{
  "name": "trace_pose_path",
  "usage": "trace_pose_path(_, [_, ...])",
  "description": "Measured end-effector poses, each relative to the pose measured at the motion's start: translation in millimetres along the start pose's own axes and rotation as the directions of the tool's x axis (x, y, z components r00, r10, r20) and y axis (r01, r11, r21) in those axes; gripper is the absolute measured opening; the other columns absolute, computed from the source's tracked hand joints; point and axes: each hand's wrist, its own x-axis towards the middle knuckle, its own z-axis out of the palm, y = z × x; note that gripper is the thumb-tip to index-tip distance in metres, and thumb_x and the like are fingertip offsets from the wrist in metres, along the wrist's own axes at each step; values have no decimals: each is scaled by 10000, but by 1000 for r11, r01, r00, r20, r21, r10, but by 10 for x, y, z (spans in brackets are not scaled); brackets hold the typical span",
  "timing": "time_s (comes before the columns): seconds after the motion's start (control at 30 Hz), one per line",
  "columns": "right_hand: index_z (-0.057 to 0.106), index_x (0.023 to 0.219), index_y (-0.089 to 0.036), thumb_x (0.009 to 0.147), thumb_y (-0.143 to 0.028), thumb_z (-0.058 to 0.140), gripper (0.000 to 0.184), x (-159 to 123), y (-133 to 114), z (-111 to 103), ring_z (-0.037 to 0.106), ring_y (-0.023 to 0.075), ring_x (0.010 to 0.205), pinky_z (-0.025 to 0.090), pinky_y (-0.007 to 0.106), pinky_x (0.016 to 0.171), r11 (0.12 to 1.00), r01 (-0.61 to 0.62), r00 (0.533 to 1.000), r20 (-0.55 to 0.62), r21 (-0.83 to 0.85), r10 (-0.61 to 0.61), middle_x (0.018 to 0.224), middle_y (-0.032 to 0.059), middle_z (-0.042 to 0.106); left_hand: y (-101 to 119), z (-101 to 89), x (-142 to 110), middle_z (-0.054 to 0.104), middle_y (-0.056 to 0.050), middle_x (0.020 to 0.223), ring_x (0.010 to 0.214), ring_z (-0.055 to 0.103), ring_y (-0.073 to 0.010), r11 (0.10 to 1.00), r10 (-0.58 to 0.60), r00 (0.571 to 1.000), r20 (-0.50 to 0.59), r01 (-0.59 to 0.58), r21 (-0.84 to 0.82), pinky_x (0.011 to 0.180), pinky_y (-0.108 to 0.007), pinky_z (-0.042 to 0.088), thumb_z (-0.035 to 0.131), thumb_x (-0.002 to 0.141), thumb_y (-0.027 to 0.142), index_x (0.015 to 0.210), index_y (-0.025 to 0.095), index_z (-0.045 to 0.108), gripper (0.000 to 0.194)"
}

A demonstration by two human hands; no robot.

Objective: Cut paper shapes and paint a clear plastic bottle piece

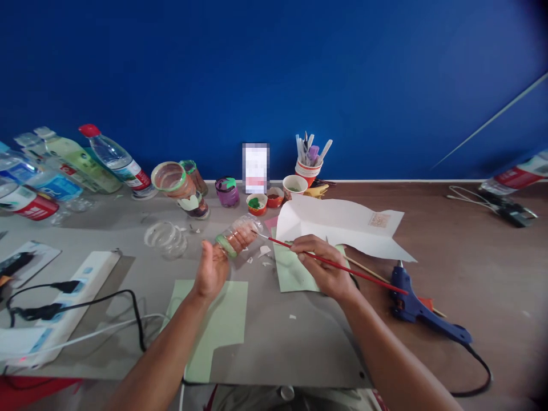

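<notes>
My left hand (214, 268) has its fingers inside or behind a cut clear plastic bottle piece (240, 233), tilted, with a green painted band round the end near my palm. The thumb stands up apart from it. In my right hand (323, 264) is a thin red paintbrush (359, 274), pinched near its front, its tip at the bottle piece's side. Another clear bottle piece (166, 240) lies to the left. Behind stand a small cup of green paint (257, 204), a cup of brown paint (275, 198) and a white paper cup (295, 185).
A blue glue gun (411, 297) lies at the right. Green paper (229, 319) and a white sheet (338, 222) rest on the table. At the left are a power strip (81, 297) with cables and several bottles (115, 160). Painted containers (177, 185) stand at the back.
</notes>
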Motion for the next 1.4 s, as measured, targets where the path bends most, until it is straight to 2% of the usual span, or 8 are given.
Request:
trace_pose_path(0.17, [747, 910, -275, 866, -119, 581, 231, -13, 13, -11, 658, 210, 867, 521, 368, 788, 1000, -19, 999, -25, 15, 20, 885, 46, 708, 8, 2, 0, 724, -153, 1112, 1272, 531, -367, 1000, -5, 999, -46, 5, -2, 1090, -552, 378, 431, 782, 816, 858, 147, 729, 736])
trace_pose_path(0.4, [746, 929, -263, 873, -113, 578, 232, -9, 9, -9, 660, 209, 890, 524, 365, 801, 1000, -11, 1000, -15, 21, 12, 917, 56, 709, -27, -7, 0, 732, -130, 1092, 1279, 522, -373, 998, 53, 998, 23, -54, 33, 1106, -535, 368, 579, 688, 813, 822, 160, 727, 682])
trace_pose_path(0.57, [743, 928, -259, 880, -104, 566, 240, -11, 11, -36, 653, 200, 888, 526, 350, 790, 999, 14, 999, -29, 44, -13, 912, 51, 697, -6, 10, 6, 727, -166, 1092, 1276, 528, -371, 999, 50, 998, -38, -49, 15, 1084, -526, 399, 519, 743, 801, 845, 136, 733, 706])
trace_pose_path(0.77, [733, 972, -265, 893, -97, 560, 253, -19, -27, 15, 657, 200, 920, 537, 354, 809, 999, 42, 999, -2, 4, -42, 973, 61, 682, 7, 14, -9, 711, -160, 1166, 1308, 506, -363, 998, 58, 997, 48, -58, 19, 1130, -529, 345, 543, 739, 788, 956, 138, 738, 712])
trace_pose_path(1.03, [679, 1120, -255, 872, -41, 544, 355, -45, 47, 108, 687, 208, 917, 538, 387, 827, 954, 253, 964, 123, -159, -235, 976, 78, 736, 37, -57, 16, 710, -164, 1161, 1277, 533, -359, 993, -22, 1000, 16, 24, -119, 1110, -567, 359, 401, 798, 810, 923, 136, 736, 763])
trace_pose_path(1.13, [673, 1126, -255, 864, -33, 537, 369, -40, 57, 123, 698, 206, 878, 537, 386, 804, 941, 282, 956, 137, -185, -260, 961, 73, 747, 69, -88, 27, 706, -166, 1156, 1274, 535, -348, 986, -44, 999, -22, 40, -160, 1107, -553, 371, 346, 830, 795, 876, 125, 728, 773])
trace_pose_path(1.27, [688, 1107, -261, 870, -61, 546, 341, -41, 31, 94, 695, 217, 877, 529, 402, 806, 957, 258, 963, 113, -134, -244, 931, 64, 749, 99, -82, 33, 711, -165, 1134, 1269, 540, -341, 978, -53, 997, -49, 42, -203, 1101, -541, 385, 319, 846, 785, 860, 121, 725, 779])
trace_pose_path(1.4, [717, 1058, -273, 907, -118, 547, 275, -65, -4, 49, 677, 216, 895, 532, 393, 799, 995, 94, 995, 33, -12, -94, 932, 55, 741, 91, -35, 22, 726, -172, 1100, 1274, 541, -348, 980, -28, 999, -46, 18, -197, 1106, -544, 381, 327, 841, 788, 935, 114, 738, 794])
